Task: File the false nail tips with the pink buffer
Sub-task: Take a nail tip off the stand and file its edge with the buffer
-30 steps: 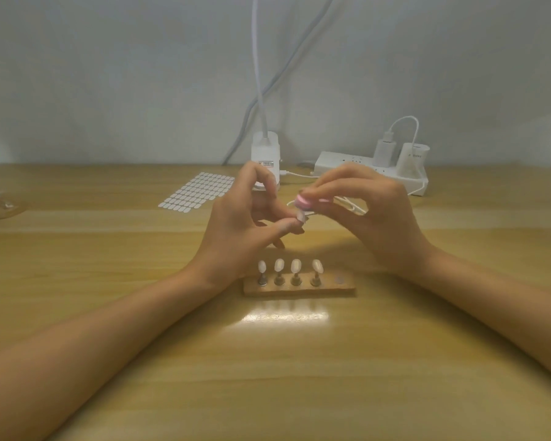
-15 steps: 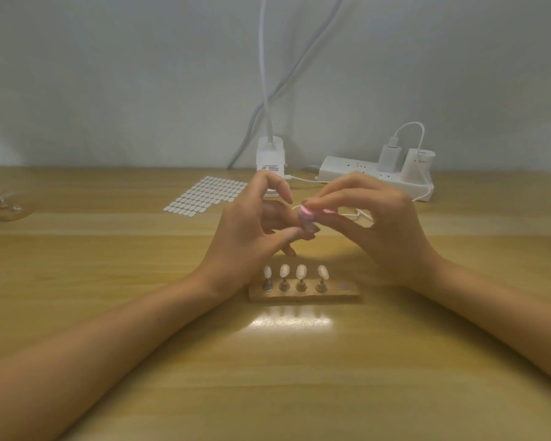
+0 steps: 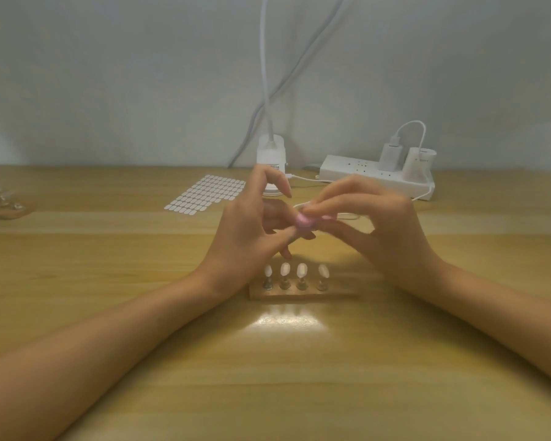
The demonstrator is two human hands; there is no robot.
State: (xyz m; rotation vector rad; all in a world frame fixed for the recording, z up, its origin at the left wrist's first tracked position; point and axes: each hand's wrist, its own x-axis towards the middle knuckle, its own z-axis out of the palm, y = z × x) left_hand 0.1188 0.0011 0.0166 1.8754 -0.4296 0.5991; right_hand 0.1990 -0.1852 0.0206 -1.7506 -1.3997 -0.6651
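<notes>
Right hand [image 3: 379,232] pinches the pink buffer [image 3: 304,221], lying left-right, end toward the left hand [image 3: 247,238], whose grip is too blurred to tell.

Buffer [image 3: 304,221] pink, centre frame. Four nail tips [image 3: 285,268] milky white on tan wood holder [image 3: 337,293]. Worktop [image 3: 268,377] light wood grain, paler bands. Sticker sheet [image 3: 204,194], left of centre: grid of white ovals. Power strip [image 3: 357,173] white, wall [image 3: 109,74] pale grey.

— Where's the pink buffer [image 3: 304,220]?
— Blurred, pinched in the right hand [image 3: 379,224], raised above the counter [image 3: 268,377], against the left hand [image 3: 245,237] fingertips.
— And the nail tips [image 3: 285,268]?
— Four pale ovals, upright in a row beneath both hands.
</notes>
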